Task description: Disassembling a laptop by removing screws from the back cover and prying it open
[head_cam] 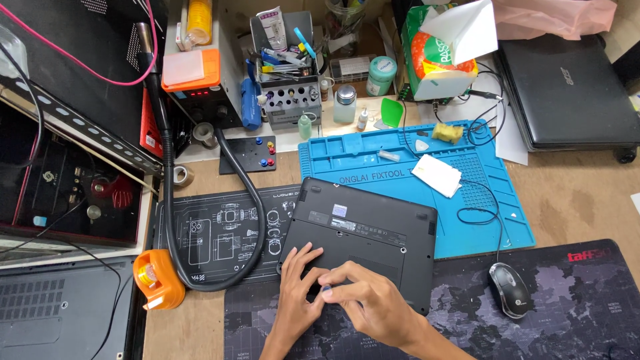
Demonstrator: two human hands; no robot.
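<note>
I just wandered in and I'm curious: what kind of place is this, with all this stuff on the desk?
Most likely an electronics repair bench. A black laptop lies bottom-up under the person's left hand and right hand, beside a blue repair mat and a grey tool organizer full of tools.

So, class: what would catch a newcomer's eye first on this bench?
The black laptop lying bottom-up at the centre, with the left hand and right hand meeting at its near edge. Behind it lies a bright blue repair mat; an orange tape dispenser sits at the left.
</note>
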